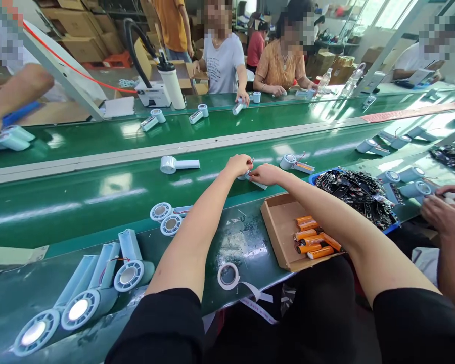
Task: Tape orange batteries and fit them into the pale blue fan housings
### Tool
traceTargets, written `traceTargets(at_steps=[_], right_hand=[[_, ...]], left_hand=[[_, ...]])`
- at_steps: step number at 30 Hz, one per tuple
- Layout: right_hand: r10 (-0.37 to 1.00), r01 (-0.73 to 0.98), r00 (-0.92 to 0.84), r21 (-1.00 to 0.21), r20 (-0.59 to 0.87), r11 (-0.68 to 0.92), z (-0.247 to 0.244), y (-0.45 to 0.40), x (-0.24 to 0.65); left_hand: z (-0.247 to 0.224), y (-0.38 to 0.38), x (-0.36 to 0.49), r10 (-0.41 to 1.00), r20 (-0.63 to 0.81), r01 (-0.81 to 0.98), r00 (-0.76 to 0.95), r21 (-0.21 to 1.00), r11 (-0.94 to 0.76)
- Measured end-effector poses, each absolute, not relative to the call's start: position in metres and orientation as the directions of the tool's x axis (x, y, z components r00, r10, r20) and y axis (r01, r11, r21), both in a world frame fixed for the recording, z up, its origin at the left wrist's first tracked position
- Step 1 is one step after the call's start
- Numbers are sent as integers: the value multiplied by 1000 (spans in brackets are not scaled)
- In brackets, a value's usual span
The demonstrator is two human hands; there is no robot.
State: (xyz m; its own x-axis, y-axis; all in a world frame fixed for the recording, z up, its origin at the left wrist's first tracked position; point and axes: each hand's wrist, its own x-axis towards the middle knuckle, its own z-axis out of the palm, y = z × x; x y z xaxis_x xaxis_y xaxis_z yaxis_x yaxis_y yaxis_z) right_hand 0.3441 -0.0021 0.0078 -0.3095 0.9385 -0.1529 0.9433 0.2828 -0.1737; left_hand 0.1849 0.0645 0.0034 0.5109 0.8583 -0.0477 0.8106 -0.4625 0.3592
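My left hand and my right hand meet over the green belt, fingers pinched on a light-blue handheld fan. Most of that fan is covered by my fingers; part of its handle sticks out below them. To the right on the belt lies a fan with an open handle and wires. Left of my hands rests another fan with a wrapped head. Below my right forearm stands a cardboard tray with several orange battery cells in it.
A roll of white tape lies at the bench edge, its tail hanging down. Several fans line the bench at left. Black circuit boards fill a blue bin at right. A co-worker's hands are at far right; other people sit across the belt.
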Motion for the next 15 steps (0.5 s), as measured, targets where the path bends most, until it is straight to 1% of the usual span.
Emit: traceTargets(at_steps=[2,5,8,11,15], right_hand=[[950,939,-295,-216,-100,269,8,-2,355],[975,938,-220,-281,-22,205,5,-3,373],[982,930,-191,-324,-13,176,1,-3,383],[982,929,-189,-328,-27,170,-1,-1,379],[985,950,-163,-279,-65,139,1,4,363]], left_hand=[[4,64,187,860,-47,810,509,365,-459],[3,65,191,859,-52,807,509,377,-455],[2,67,195,860,-59,807,507,382,-450],[2,69,199,861,-66,811,504,378,-446],[0,70,203,860,-55,810,507,374,-453]])
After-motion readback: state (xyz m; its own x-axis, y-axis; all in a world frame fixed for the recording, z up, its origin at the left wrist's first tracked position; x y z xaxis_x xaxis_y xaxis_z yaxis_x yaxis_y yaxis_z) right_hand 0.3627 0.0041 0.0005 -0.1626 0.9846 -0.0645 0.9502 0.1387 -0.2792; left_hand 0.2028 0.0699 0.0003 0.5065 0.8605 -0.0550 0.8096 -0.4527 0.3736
